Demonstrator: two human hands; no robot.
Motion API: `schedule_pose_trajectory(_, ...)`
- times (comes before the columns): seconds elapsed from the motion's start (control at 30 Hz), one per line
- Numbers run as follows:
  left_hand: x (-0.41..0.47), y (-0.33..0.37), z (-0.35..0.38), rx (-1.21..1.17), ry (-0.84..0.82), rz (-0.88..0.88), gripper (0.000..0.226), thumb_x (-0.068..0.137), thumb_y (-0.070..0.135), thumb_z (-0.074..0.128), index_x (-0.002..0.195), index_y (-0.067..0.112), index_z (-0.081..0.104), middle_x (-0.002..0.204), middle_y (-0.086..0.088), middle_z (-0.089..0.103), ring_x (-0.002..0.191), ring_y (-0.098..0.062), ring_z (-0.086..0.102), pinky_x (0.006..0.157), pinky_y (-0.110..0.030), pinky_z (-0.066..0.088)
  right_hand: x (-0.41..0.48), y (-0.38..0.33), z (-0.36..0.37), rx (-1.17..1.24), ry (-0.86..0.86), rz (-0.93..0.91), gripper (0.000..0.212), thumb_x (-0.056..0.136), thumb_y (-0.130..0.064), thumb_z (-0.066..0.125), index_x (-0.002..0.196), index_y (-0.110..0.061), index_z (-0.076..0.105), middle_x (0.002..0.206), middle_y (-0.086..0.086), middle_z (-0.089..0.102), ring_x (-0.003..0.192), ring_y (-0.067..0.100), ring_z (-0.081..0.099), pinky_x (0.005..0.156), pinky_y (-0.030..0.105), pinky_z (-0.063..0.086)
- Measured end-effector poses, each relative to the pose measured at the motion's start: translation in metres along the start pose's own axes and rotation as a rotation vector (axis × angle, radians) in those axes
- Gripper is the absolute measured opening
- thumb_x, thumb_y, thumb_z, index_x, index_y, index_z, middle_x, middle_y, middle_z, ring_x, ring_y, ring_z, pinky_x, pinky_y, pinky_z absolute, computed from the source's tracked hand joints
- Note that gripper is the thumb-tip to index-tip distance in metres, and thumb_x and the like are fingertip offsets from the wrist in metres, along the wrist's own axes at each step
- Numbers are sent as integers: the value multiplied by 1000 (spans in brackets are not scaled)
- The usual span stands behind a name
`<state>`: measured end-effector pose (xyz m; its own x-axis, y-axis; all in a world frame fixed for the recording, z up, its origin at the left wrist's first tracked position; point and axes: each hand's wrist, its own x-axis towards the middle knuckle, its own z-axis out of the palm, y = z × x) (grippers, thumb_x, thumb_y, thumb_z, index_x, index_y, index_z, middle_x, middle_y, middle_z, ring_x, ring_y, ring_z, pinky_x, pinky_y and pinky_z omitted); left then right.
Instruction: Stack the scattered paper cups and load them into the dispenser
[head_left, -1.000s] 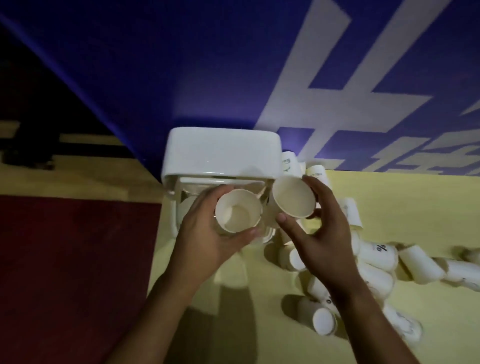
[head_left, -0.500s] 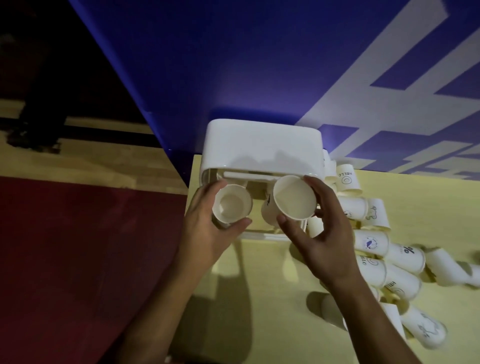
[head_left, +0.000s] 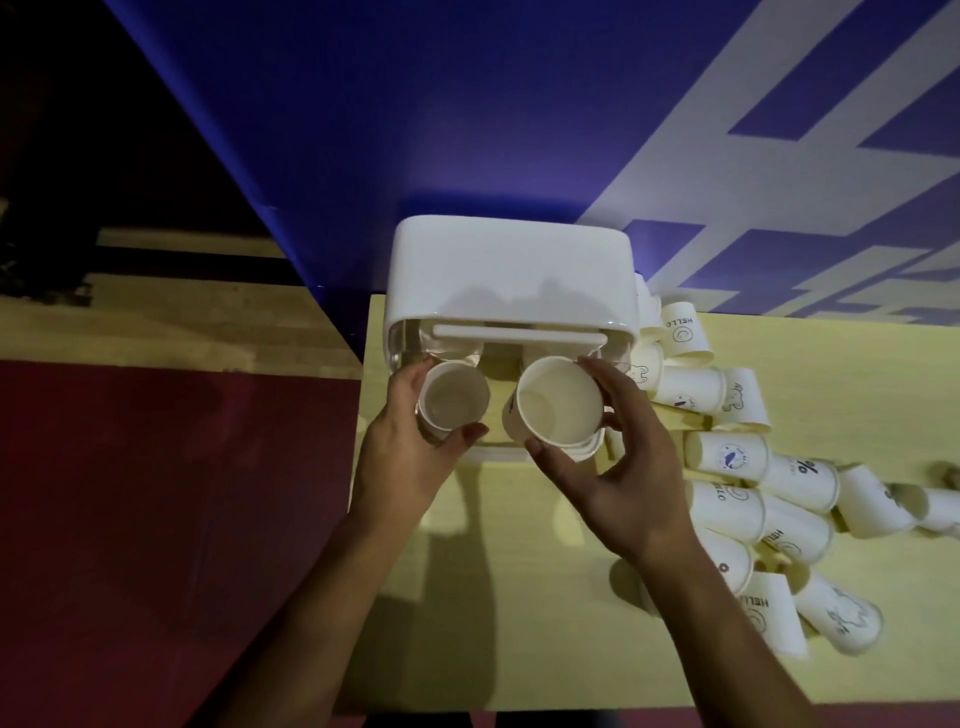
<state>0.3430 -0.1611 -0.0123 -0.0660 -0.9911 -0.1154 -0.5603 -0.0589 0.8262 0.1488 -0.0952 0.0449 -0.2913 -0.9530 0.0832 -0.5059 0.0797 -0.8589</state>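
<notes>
- Table (head_left: 519, 571): pale yellow, filling the lower middle and right of the frame. Both forearms reach up across it, much as half a second ago.
- Cups (head_left: 753, 499): a heap of white printed ones on their sides along the right of the frame, from the lower right up to just beside the dispenser. More of them show than a second ago.
- Left hand (head_left: 410, 447): fingers and thumb curled round the left cup (head_left: 452, 400), mouth toward the camera, in the centre of the frame. The grip is unchanged.
- Right hand (head_left: 618, 467): thumb below and fingers above the rim, pinching the right cup (head_left: 558, 402), which is tilted with its base toward the left cup. It has edged left, so the gap between the two cups is a little narrower than before.
- Dispenser (head_left: 511, 270): white, at the table's far edge, upper middle of the frame. Both cups are held just in front of its open side. It sits further right than a second ago.
- Wall (head_left: 415, 104): blue with white bands, across the top.
</notes>
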Motion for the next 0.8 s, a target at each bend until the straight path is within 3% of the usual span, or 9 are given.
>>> schedule_pose_trajectory(0.13,3,-1,-1,-27,-37,9,81,66,37,95,136,36,53,112,32,59,100,10,54,73,3,38,3,-4,15,6,-24,-42,73,76,-32,90,138,-15,55,134,-12,61,120,8,60,95,22,50)
schedule_pose_trajectory(0.27,5,-6,-3,-36,-120,-14,93,63,39,94,142,37,45,122,21,65,103,0,61,73,-3,45,11,-16,35,52,-15,-108,69,76,-27,91,134,-15,56,130,-8,63,120,12,61,95,25,50)
schedule_pose_trajectory(0.37,7,-16,-6,-72,-178,-12,103,59,47,92,147,37,38,129,18,64,115,-7,64,91,-32,57,14,-18,50,60,5,-127,68,76,-19,91,133,-11,57,128,-7,63,118,8,61,94,26,51)
schedule_pose_trajectory(0.43,7,-19,-11,-73,-198,-22,104,62,39,92,150,38,36,132,19,61,120,-7,62,95,-41,57,14,-18,58,61,14,-127,68,75,-17,92,133,-7,57,128,-4,64,118,10,61,94,32,53)
schedule_pose_trajectory(0.5,7,-20,-13,-109,-215,-26,98,68,28,92,150,37,38,134,19,60,121,-5,61,98,-40,56,14,-18,61,69,24,-138,68,75,-16,92,132,-6,58,127,-3,64,117,12,62,93,36,54)
schedule_pose_trajectory(0.63,8,-21,-17,-156,-240,-15,88,71,30,88,146,35,44,138,18,59,127,-9,59,104,-41,52,14,-23,63,76,23,-159,71,75,-17,93,135,-5,56,131,-1,63,121,16,62,96,38,53)
schedule_pose_trajectory(0.73,6,-18,-22,-59,-246,14,76,80,22,83,145,34,44,132,19,60,123,-6,59,102,-33,52,14,-21,69,75,-9,-131,71,76,-23,92,135,-8,56,130,-2,63,121,15,62,96,38,53)
schedule_pose_trajectory(0.8,6,-19,-24,-131,-229,4,72,84,16,78,145,35,46,133,19,63,123,-3,60,100,-39,55,12,-17,74,60,-32,-113,70,78,-27,92,135,-10,56,130,-4,63,121,13,61,96,36,53)
